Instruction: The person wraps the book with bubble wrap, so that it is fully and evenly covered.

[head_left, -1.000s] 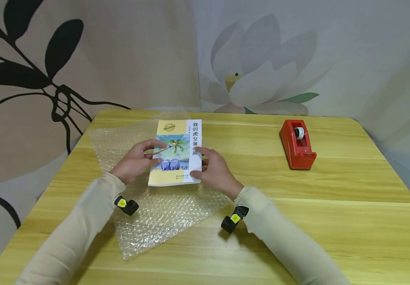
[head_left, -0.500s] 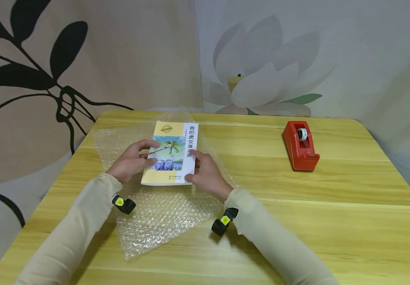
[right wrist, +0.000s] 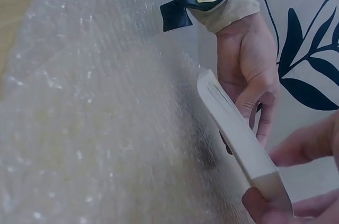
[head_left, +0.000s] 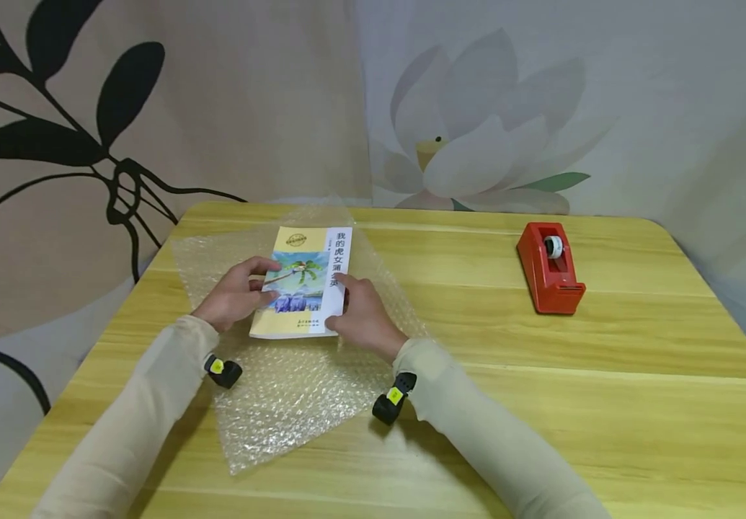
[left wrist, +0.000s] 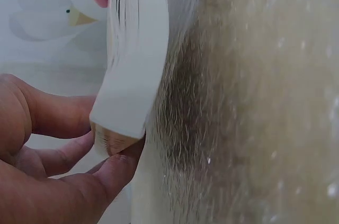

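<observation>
My left grip [head_left: 231,297] and right grip [head_left: 366,317] are pinching a yellow-and-white rectangular paperback [head_left: 300,285], apparently just above clear plastic bubble wrap [head_left: 291,400].

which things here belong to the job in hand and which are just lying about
Job in hand:
book, held by left hand and right hand
bubble wrap, spread beneath the book

Lying about:
red tape dispenser, untouched, off to the right; it may belong, but isn't in use now
</observation>
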Demonstrator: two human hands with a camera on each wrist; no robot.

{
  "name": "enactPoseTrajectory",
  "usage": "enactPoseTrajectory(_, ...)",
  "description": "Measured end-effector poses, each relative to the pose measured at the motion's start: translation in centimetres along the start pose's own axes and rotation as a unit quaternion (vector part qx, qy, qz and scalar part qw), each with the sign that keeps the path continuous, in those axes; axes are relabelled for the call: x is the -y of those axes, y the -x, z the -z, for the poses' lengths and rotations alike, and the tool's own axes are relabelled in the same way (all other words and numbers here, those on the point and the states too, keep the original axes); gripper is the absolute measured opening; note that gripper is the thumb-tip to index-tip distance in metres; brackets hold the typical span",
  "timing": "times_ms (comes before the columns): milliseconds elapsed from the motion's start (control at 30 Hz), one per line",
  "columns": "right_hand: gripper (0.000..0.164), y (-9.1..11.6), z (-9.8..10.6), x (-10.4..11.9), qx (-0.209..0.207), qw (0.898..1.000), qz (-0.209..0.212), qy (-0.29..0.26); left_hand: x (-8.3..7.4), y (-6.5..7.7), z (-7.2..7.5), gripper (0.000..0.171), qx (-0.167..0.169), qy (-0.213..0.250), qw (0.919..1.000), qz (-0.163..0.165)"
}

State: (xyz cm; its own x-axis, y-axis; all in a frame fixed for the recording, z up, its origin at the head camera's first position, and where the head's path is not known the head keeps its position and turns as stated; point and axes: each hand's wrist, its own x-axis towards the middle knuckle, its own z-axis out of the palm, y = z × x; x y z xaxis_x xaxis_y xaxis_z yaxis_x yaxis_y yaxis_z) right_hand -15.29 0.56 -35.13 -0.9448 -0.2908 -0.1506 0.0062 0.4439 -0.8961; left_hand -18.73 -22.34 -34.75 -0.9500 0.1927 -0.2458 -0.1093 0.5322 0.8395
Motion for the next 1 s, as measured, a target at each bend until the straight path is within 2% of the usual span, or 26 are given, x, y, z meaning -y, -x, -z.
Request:
enactPoseTrajectory(233,0.086,-0.7,-0.3,0.3,-0.002,1.0,-0.008,-0.006,0.0,-0.6,0.4,0.051,-0.003,-0.008,0.9999,0.008)
enactPoseTrajectory(600,0.086,-1.7,-0.6,0.1,-0.02,0.999,-0.021,0.033,0.4,-1.5,0.5,0.05,-0.012,-0.045,0.9989,0.009)
enactPoseTrajectory(1000,0.084,-1.7,-1.0,0.1,-0.027,0.997,-0.011,0.065,0.6,-1.5,0.8,0.049,-0.012,-0.062,0.9979,0.011)
